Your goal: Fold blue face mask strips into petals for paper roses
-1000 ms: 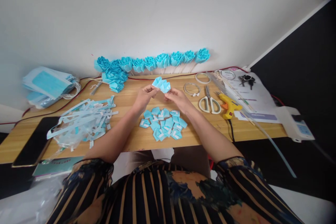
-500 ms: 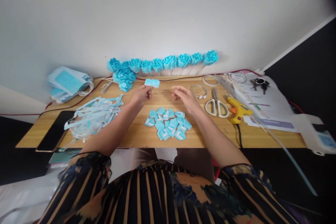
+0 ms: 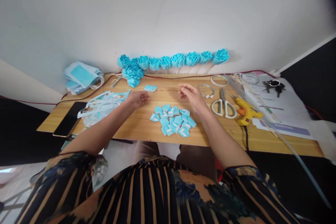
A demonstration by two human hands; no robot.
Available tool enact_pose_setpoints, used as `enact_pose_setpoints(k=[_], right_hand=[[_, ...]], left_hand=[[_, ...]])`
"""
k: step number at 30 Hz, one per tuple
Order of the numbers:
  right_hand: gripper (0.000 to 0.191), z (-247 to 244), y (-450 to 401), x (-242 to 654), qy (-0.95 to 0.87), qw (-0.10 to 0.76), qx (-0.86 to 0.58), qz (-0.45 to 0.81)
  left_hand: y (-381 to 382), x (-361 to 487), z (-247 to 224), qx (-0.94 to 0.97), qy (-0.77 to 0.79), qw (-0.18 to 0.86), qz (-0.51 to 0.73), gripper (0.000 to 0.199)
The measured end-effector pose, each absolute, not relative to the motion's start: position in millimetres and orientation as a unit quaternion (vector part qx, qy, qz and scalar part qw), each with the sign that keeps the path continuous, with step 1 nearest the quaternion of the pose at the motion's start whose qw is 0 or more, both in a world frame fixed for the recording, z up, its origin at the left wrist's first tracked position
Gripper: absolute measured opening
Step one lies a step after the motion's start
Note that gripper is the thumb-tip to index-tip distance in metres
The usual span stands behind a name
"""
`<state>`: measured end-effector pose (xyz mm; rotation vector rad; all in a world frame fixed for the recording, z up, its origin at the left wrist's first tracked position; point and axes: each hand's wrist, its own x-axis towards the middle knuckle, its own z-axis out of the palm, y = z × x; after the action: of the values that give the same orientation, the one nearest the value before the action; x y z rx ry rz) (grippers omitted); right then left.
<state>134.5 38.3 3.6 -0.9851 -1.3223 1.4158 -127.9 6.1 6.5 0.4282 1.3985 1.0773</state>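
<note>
My left hand (image 3: 140, 99) hovers over the table with its fingers loosely apart, holding nothing. Just beyond its fingertips a small light-blue strip of folded fabric (image 3: 150, 88) lies flat on the wood. Further right, my right hand (image 3: 188, 92) is raised with thumb and fingers pinched together. A faint thin line shows at its fingertips, too fine to name. Between and below both hands sits a group of folded blue petals (image 3: 173, 120), several with white tabs.
Blue fabric roses (image 3: 178, 60) line the wall. At left are face masks (image 3: 81, 75), cut strips (image 3: 102, 106) and a phone (image 3: 69, 119). At right lie a wire coil (image 3: 206, 91), tape roll (image 3: 219, 80), scissors (image 3: 223, 106), yellow glue gun (image 3: 248, 112), keys (image 3: 274, 85) and papers (image 3: 286, 112).
My left hand has drawn back from the blue strip, and its fingers have opened. The strip now lies lower on the table. My right hand stays pinched. The whole view has shifted.
</note>
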Motion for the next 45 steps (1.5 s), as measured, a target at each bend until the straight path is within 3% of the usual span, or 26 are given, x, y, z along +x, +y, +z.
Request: enact_pose_setpoints(k=[6, 12, 15, 20, 24, 28, 34, 39, 42, 45], right_hand=[[0.039, 0, 42, 136, -0.535, 0.472, -0.409, 0.569], [0.041, 15, 42, 147, -0.617, 0.476, -0.423, 0.462], [0.037, 33, 35, 156, -0.727, 0.383, -0.418, 0.388], [0.008, 43, 17, 177, -0.820, 0.204, -0.436, 0.309], [0.008, 27, 9, 191, -0.838, 0.139, -0.461, 0.257], [0.011, 11, 5, 194, -0.848, 0.105, -0.465, 0.231], [0.008, 4, 4, 192, -0.826, 0.140, -0.485, 0.251], [0.018, 7, 18, 190, -0.733, 0.305, -0.477, 0.377], [0.032, 9, 30, 178, -0.671, 0.376, -0.435, 0.469], [0.043, 13, 38, 158, -0.635, 0.408, -0.408, 0.514]], left_hand=[[-9, -125, 13, 0.260, 0.598, 0.569, 0.501, 0.013], [-32, -104, 73, 0.461, 0.482, 0.451, 0.593, 0.026], [-45, -92, 90, 0.486, 0.473, 0.434, 0.593, 0.031], [-45, -72, 64, 0.577, 0.446, 0.472, 0.496, 0.030], [-33, -56, 41, 0.650, 0.439, 0.487, 0.384, 0.020], [-18, -39, 40, 0.665, 0.442, 0.477, 0.367, 0.015], [2, -19, 40, 0.646, 0.409, 0.511, 0.392, 0.016], [8, -18, 27, 0.611, 0.403, 0.525, 0.434, 0.020], [9, -22, 18, 0.580, 0.409, 0.531, 0.463, 0.029], [10, -26, 12, 0.528, 0.436, 0.539, 0.490, 0.053]])
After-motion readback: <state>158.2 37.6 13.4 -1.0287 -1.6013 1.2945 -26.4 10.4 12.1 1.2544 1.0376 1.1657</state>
